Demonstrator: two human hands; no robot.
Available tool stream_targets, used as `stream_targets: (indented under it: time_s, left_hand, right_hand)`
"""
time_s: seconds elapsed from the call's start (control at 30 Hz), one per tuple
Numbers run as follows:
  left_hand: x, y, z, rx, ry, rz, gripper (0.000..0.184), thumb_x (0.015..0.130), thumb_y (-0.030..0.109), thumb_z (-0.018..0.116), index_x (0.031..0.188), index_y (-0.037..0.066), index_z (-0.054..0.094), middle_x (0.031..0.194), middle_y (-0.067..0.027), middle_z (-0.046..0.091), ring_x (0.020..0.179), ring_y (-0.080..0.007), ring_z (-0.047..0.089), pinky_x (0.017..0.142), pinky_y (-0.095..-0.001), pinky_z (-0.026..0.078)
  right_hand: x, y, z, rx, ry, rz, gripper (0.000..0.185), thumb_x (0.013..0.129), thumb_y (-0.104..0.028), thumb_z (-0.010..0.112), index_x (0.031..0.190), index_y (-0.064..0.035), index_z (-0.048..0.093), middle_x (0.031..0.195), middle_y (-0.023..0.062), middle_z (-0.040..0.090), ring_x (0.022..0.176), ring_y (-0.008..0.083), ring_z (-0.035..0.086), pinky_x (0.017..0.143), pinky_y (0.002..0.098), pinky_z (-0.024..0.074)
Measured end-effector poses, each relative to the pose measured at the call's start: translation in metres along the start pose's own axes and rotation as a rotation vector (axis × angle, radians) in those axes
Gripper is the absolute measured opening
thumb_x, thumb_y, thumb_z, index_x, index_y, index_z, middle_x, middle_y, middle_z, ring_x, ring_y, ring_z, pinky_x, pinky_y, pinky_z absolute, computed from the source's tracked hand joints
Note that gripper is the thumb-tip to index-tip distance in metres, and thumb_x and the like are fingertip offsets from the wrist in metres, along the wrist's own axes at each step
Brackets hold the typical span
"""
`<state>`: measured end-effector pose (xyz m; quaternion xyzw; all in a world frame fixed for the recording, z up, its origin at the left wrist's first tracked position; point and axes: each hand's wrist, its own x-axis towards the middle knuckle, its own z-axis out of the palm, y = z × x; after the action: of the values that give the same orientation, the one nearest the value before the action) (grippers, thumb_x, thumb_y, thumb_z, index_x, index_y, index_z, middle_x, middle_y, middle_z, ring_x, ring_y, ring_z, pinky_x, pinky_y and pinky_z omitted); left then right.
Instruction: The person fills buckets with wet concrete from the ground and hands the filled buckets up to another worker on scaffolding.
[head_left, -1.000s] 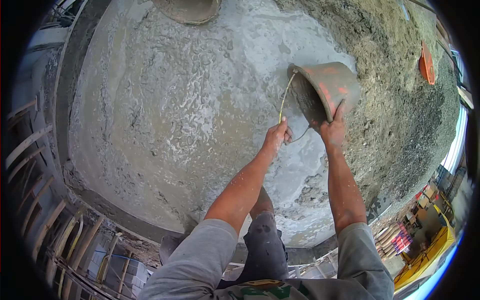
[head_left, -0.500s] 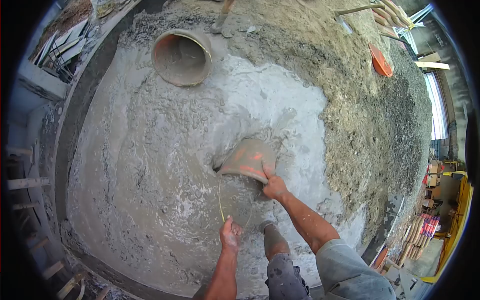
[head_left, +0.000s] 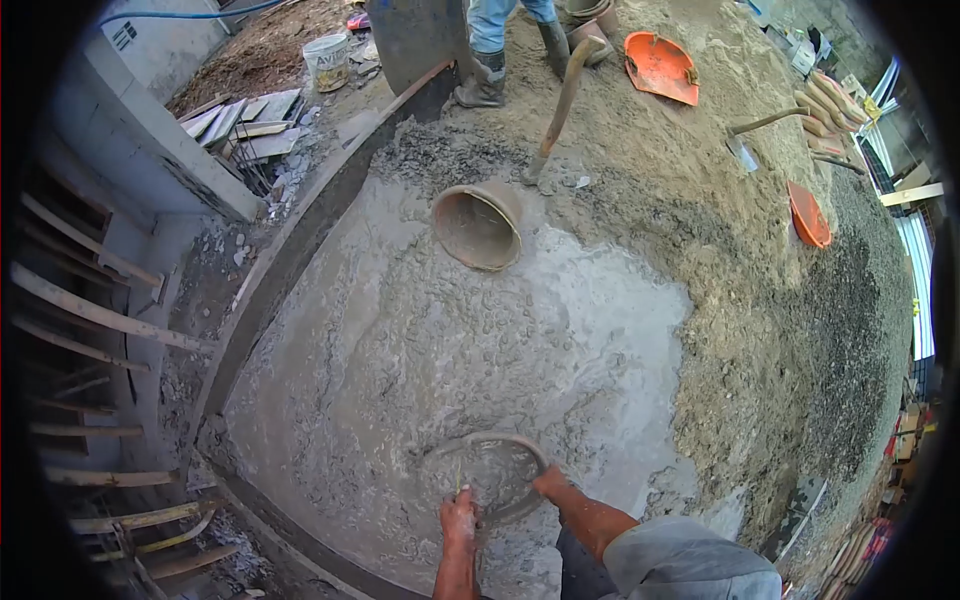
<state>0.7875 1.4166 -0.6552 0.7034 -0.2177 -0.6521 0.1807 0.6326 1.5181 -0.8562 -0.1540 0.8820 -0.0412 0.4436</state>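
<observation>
A bucket [head_left: 528, 506] smeared with grey cement sits in the wet concrete in front of me, its mouth facing up and wet mix inside it. My left hand [head_left: 460, 518] is closed on the bucket's thin yellowish handle at the near left side. At the right of the rim, my right hand [head_left: 550, 483] grips the bucket's edge. A second cement-coated bucket [head_left: 505, 205] lies tipped on the concrete farther off, its opening turned toward me. Wet concrete [head_left: 370, 370] spreads all around both buckets.
A shovel or hoe handle [head_left: 568, 105] stands up behind the far bucket. Another person's boots [head_left: 485, 80] are at the top. Orange basins [head_left: 662, 70] lie on the sand pile [head_left: 720, 300]. A low border [head_left: 285, 300] edges the concrete on the left.
The bucket has gone from tipped over to upright and now holds mix. Both hands stay on it. My view has swung up, bringing the other person's boots into sight.
</observation>
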Motion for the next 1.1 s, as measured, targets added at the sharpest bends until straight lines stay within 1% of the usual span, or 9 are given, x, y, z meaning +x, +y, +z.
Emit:
stream_targets:
  time_s: [0.17,0.3,0.43,0.5,0.6,0.73,0.87,1.0,1.1]
  left_hand:
    - [-0.076,0.025,-0.087,-0.032,0.103,0.085,0.032,0.084,0.034,0.060,0.084,0.002,0.056,0.059,0.0014,0.045,0.050,-0.0090,0.042,0.045,-0.0268,0.032]
    - [-0.147,0.049,-0.179,-0.028,0.221,0.213,0.046,0.083,0.042,0.059,0.092,-0.003,0.056,0.067,-0.0046,0.052,0.062,-0.0135,0.049,0.054,-0.0296,0.038]
    - [-0.218,0.060,-0.272,-0.081,0.348,0.311,0.060,0.081,0.046,0.058,0.108,-0.007,0.049,0.083,-0.0164,0.060,0.080,-0.0235,0.057,0.069,-0.0364,0.043]
    - [-0.259,0.068,-0.316,-0.166,0.496,0.432,0.058,0.082,0.045,0.058,0.109,-0.006,0.048,0.083,-0.0150,0.059,0.078,-0.0227,0.057,0.069,-0.0352,0.043]
    - [-0.326,0.087,-0.396,-0.315,0.470,0.462,0.055,0.083,0.041,0.059,0.111,-0.004,0.048,0.083,-0.0113,0.057,0.074,-0.0193,0.055,0.067,-0.0325,0.044]
    - [-0.433,0.107,-0.485,-0.474,0.716,0.638,0.056,0.085,0.038,0.059,0.120,-0.002,0.040,0.070,-0.0016,0.050,0.056,-0.0082,0.043,0.049,-0.0239,0.035]
    - [-0.539,0.120,-0.542,-0.546,0.945,0.744,0.039,0.085,0.039,0.060,0.107,0.010,0.047,0.068,0.0018,0.048,0.048,-0.0024,0.036,0.041,-0.0179,0.023]
    - [-0.606,0.130,-0.601,-0.296,1.217,0.793,0.030,0.089,0.044,0.052,0.097,0.016,0.058,0.064,0.0074,0.044,0.039,0.0021,0.028,0.033,-0.0133,0.017]
    - [-0.636,0.110,-0.659,-0.267,1.319,0.863,0.027,0.089,0.044,0.052,0.096,0.018,0.057,0.060,0.0101,0.041,0.038,0.0035,0.028,0.031,-0.0135,0.016]
  right_hand:
    - [-0.080,-0.058,-0.032,0.044,-0.430,-0.042,0.036,0.071,-0.015,0.061,0.102,0.0030,0.058,0.099,0.0206,0.061,0.084,0.0335,0.062,0.063,0.0446,0.0500]
    - [-0.157,-0.115,-0.025,0.183,-0.717,0.003,0.025,0.073,-0.009,0.059,0.094,0.0035,0.057,0.087,0.0145,0.058,0.062,0.0232,0.056,0.047,0.0354,0.0439]
    - [-0.247,-0.176,0.003,0.013,-0.792,-0.230,0.014,0.073,-0.004,0.056,0.085,0.0014,0.057,0.074,0.0100,0.053,0.054,0.0197,0.048,0.042,0.0321,0.0369]
    - [-0.303,-0.199,0.017,-0.005,-0.725,-0.373,0.008,0.070,-0.004,0.056,0.078,0.0002,0.057,0.067,0.0084,0.051,0.051,0.0190,0.045,0.041,0.0322,0.0331]
    - [-0.404,-0.237,0.044,-0.090,-0.760,-0.546,0.008,0.066,0.000,0.058,0.074,0.0009,0.057,0.067,0.0090,0.051,0.055,0.0192,0.047,0.044,0.0338,0.0357]
    - [-0.548,-0.280,0.076,-0.024,-0.942,-0.688,0.016,0.060,-0.002,0.063,0.072,0.0078,0.059,0.066,0.0118,0.053,0.055,0.0209,0.049,0.047,0.0357,0.0374]
    - [-0.695,-0.312,0.079,-0.227,-1.091,-0.836,0.035,0.063,-0.005,0.063,0.090,0.0176,0.057,0.082,0.0237,0.062,0.069,0.0301,0.062,0.057,0.0394,0.0473]
    - [-0.807,-0.326,0.085,-0.325,-1.135,-1.088,0.036,0.063,-0.010,0.064,0.094,0.0078,0.063,0.090,0.0193,0.065,0.079,0.0287,0.064,0.067,0.0381,0.0483]
    - [-0.866,-0.324,0.083,-0.263,-1.200,-1.045,0.032,0.068,-0.005,0.059,0.098,0.0048,0.062,0.099,0.0194,0.063,0.088,0.0302,0.064,0.074,0.0398,0.0518]
